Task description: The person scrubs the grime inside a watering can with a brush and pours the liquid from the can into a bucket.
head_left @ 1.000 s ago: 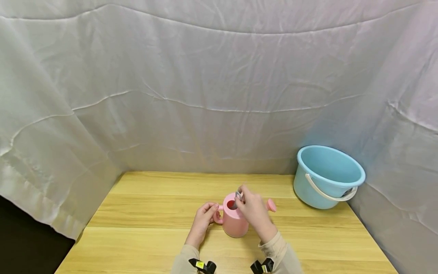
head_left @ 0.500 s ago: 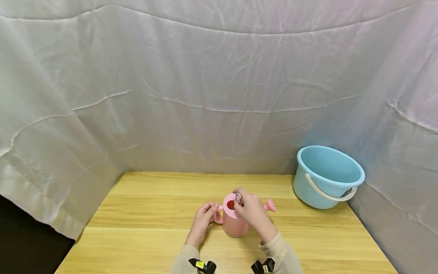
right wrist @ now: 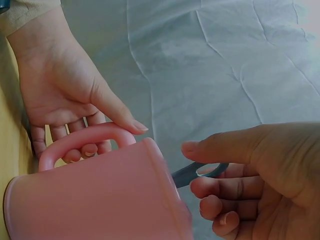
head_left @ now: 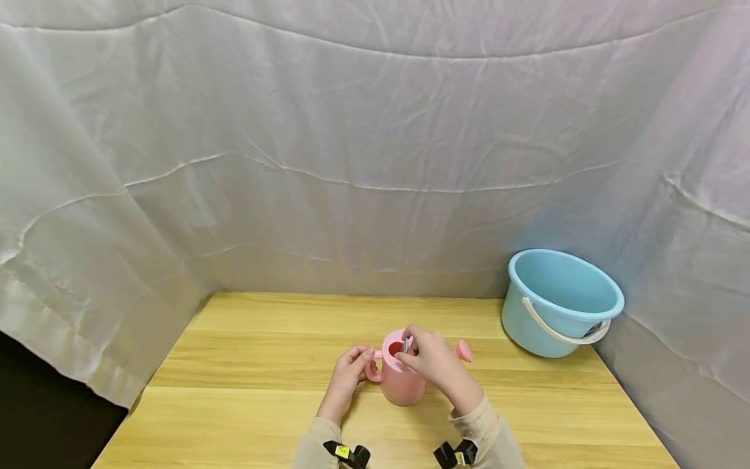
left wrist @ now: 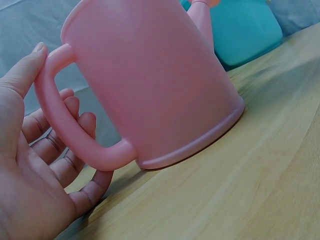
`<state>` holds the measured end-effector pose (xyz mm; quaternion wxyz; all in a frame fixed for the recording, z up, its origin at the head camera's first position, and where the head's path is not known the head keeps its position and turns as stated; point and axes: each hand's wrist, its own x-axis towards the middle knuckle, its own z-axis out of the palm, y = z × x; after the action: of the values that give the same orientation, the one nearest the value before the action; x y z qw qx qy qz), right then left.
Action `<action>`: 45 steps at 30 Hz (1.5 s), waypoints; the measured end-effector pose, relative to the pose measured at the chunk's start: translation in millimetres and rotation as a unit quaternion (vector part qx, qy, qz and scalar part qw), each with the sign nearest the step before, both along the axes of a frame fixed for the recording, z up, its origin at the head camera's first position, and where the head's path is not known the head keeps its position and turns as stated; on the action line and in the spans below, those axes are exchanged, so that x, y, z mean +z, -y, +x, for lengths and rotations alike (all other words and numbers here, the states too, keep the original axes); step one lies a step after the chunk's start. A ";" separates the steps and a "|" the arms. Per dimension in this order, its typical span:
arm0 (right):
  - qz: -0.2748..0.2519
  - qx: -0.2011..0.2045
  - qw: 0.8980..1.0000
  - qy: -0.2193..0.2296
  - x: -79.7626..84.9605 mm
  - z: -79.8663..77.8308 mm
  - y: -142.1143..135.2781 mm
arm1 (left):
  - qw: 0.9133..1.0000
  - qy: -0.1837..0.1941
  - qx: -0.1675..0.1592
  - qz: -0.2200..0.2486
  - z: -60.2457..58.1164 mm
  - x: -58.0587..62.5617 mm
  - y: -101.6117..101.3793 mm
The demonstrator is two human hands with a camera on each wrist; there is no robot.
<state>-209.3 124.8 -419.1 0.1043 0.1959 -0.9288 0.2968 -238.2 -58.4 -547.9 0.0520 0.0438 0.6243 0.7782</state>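
A pink watering can (head_left: 403, 384) stands upright on the wooden table, its round top opening showing a red inside. My left hand (head_left: 347, 381) holds the can's handle (left wrist: 55, 100), with the thumb on its upper part and the fingers curled behind it. Over the opening, my right hand (head_left: 436, 361) pinches a dark grey handle with a looped end (right wrist: 187, 174) between thumb and fingers. The lower part of that grey tool is inside the can and hidden, so its kind cannot be told. The can's spout head (head_left: 464, 350) points right, beyond my right hand.
A light blue bucket (head_left: 533, 329) with a white handle stands at the table's back right corner. Grey cloth (head_left: 351, 228) hangs behind the table (head_left: 246, 365) and along both sides.
The looped grey handle has turned and sits lower at the can's opening. My right hand has shifted slightly with it. My left hand and the bucket have kept their places.
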 end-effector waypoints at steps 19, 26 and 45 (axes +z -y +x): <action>-0.020 -0.036 0.988 -0.148 20.1 -0.8 0.0 | 1.000 -0.010 -0.006 0.012 -0.8 -3.4 -0.1; -0.021 -0.041 0.988 -0.145 15.5 0.0 0.5 | 1.000 -0.009 -0.002 0.007 -1.5 -4.0 -0.3; 0.003 -0.038 0.997 -0.071 -11.0 -3.7 7.8 | 1.000 -0.012 -0.003 0.004 -0.5 -1.7 0.5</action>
<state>-213.0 117.0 -430.0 0.1806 0.1814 -0.9267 0.2750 -238.8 -59.0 -549.6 0.0467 0.0552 0.6220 0.7797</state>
